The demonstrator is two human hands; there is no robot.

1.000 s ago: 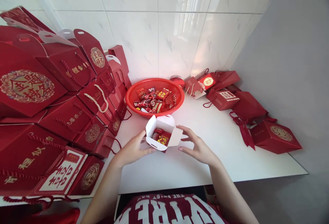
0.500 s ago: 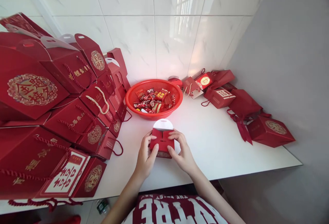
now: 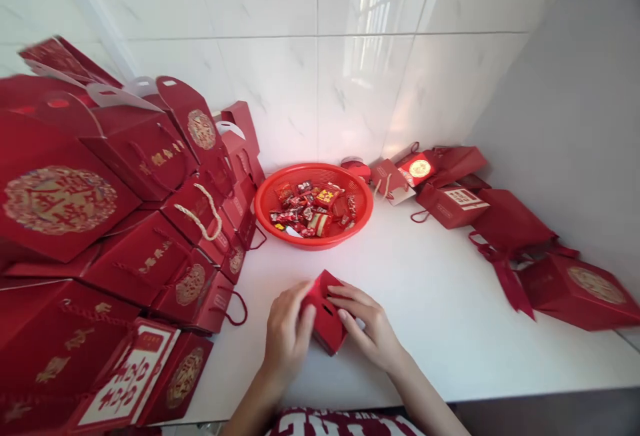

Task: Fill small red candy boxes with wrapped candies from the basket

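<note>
A small red gift box (image 3: 327,329) is between my hands above the white table, turned at an angle, a dark slot showing in its top. My left hand (image 3: 289,329) wraps the box's left side, its thumb along the near left face. On the other side my right hand (image 3: 367,325) grips it, fingers across the top and thumb near the slot. The box's underside is hidden. Beyond it stands a red plastic basket (image 3: 314,244) holding several wrapped sweets (image 3: 320,223).
Stacked red gift boxes with rope handles (image 3: 165,256) rise along the left. More red boxes (image 3: 453,206) and one with a ribbon (image 3: 580,289) lie along the right by the grey wall (image 3: 590,123). White tiles (image 3: 280,89) stand behind the white tabletop (image 3: 430,329).
The box has been turned between my hands, and its upright white flap no longer shows. My view has shifted, so the basket and stacks sit lower in the picture.
</note>
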